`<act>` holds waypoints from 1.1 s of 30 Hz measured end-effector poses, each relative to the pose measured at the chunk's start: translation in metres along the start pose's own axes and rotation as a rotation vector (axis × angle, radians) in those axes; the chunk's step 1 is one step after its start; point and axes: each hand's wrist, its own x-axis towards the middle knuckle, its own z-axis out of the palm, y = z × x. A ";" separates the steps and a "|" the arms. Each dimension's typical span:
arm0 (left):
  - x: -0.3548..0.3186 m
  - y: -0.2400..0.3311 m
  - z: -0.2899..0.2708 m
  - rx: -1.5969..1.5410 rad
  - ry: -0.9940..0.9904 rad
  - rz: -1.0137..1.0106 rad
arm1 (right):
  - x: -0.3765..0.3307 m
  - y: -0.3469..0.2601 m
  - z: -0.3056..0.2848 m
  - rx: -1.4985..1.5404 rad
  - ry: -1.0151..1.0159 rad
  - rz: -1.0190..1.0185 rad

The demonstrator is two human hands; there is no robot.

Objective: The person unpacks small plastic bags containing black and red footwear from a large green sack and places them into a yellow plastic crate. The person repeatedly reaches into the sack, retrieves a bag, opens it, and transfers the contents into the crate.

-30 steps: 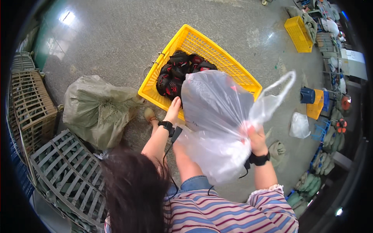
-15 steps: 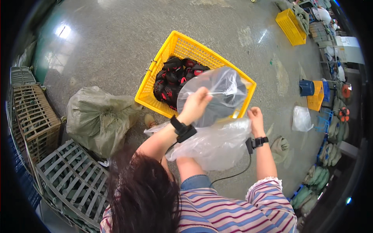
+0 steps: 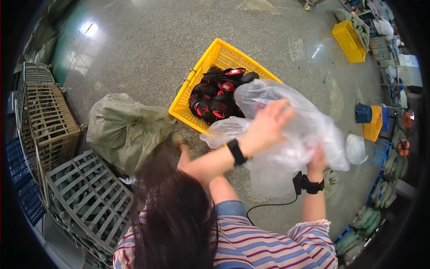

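A large clear plastic bag (image 3: 286, 103) spreads between my hands, over the right part of a yellow plastic crate (image 3: 182, 96) and out past its near right side. My left hand (image 3: 268, 125) reaches across the bag with its fingers apart, slightly blurred. Behind a fold of plastic, my right hand (image 3: 317, 160) is closed on the bag; its fingertips are partly veiled and smeared. Several black pieces with red parts, shoe-like in shape (image 3: 215, 98), lie heaped in the crate's left part. The bag covers the crate's right end.
A tied greenish woven sack (image 3: 121, 130) stands left of the crate. Slatted baskets (image 3: 89, 193) filled with grey-green pieces line the left side. Another yellow crate (image 3: 349, 42), a dark blue bucket (image 3: 363, 113) and a white plastic bag (image 3: 355, 149) are on the right.
The plastic bag has swung rightward and partly off the crate, showing more of the black pieces. Both hands have moved right, and my left hand's fingers have spread. The view has shifted slightly.
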 end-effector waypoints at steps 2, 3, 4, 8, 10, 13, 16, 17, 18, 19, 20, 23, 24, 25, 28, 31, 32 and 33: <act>-0.033 -0.054 0.006 0.181 -0.357 -0.109 | 0.018 -0.027 0.022 -0.324 -0.241 -0.221; -0.056 -0.080 0.005 0.238 -0.560 -0.122 | 0.032 -0.032 0.042 -0.424 -0.376 -0.353; -0.068 -0.083 0.015 0.288 -0.601 0.000 | 0.034 -0.030 0.039 -0.371 -0.156 -0.295; -0.021 -0.020 -0.029 -0.316 0.207 -0.155 | 0.012 -0.005 0.031 0.239 0.423 0.153; -0.023 -0.025 -0.024 -0.416 0.159 -0.121 | 0.001 0.059 0.029 -0.069 0.562 0.102; -0.051 -0.069 -0.030 -0.207 0.113 -0.186 | 0.025 -0.011 0.002 0.067 0.249 0.161; -0.076 -0.108 -0.037 -0.106 0.147 -0.392 | 0.029 -0.034 -0.037 -0.495 -0.118 0.106; -0.083 -0.118 -0.047 -0.097 0.145 -0.435 | 0.024 -0.042 -0.048 -0.486 -0.071 0.155; -0.089 -0.128 -0.054 -0.094 0.148 -0.472 | 0.014 -0.051 -0.061 -0.480 -0.013 0.208; -0.100 -0.139 -0.064 -0.141 0.140 -0.507 | 0.011 -0.051 -0.072 -0.258 0.218 0.293; -0.110 -0.152 -0.063 -0.191 0.124 -0.540 | 0.012 -0.049 -0.084 -0.023 0.447 0.375; -0.187 -0.203 -0.105 -0.114 0.069 -0.671 | -0.009 -0.046 -0.113 0.075 0.159 0.525; -0.229 -0.212 -0.131 -0.049 0.020 -0.809 | -0.002 -0.027 -0.091 -0.602 -0.065 0.523; -0.277 -0.225 -0.150 0.014 0.001 -0.888 | 0.005 -0.019 -0.062 -1.289 -0.282 0.434; -0.395 -0.247 -0.201 0.260 -0.088 -1.158 | -0.002 -0.021 0.020 -1.447 -0.152 0.120; -0.480 -0.259 -0.247 0.499 -0.281 -1.381 | 0.006 -0.062 0.148 -1.284 -0.222 -0.170; -0.504 -0.267 -0.261 0.563 -0.356 -1.436 | 0.008 -0.074 0.192 -1.230 -0.232 -0.293; -0.517 -0.280 -0.278 0.534 -0.441 -1.498 | 0.012 -0.088 0.235 -1.197 -0.275 -0.429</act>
